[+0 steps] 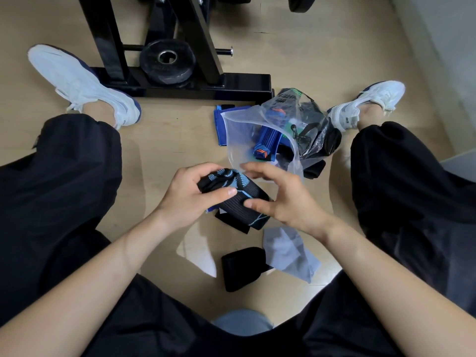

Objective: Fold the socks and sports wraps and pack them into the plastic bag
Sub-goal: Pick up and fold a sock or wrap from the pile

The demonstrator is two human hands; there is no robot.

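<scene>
- Person sits on the floor [164, 140] with legs spread, so the work area is the gap between the knees and everything is within arm's reach.
- Left hand [190, 191], at centre frame: fingers curl round one end of the black sock [239, 199], which has a light-blue pattern. Thumb lies on top. My read is that this hand anchors the sock so it can't unroll.
- Right hand [280, 199], at 3 o'clock of the sock: thumb presses the ribbed cuff. The other fingers arc above it, spread apart and gripping nothing. They're blurred, and look ready to turn the cuff over or smooth it.
- The sock is off the floor, bunched between both hands, so the fold looks partly done, not finished.
- Clear plastic bag [237, 124], at 1 o'clock of the hands: the mouth gapes toward the person, probably left that way so items go straight in.
- A folded blue sock [268, 140] with orange stripes is already inside it.
- Blue fabric [219, 124] lies under the bag's 9 o'clock edge. Can't tell what it is.
- Crumpled second bag [311, 130], at 2 o'clock, holds dark items I can't identify.
- Black wrap [243, 269] lies on the floor at 6 o'clock of the hands, not packed yet. A translucent sheet [291, 251] touches its 3 o'clock side.
- Weight plate [167, 63] on a rack, at 12 o'clock, well clear of the work.
</scene>
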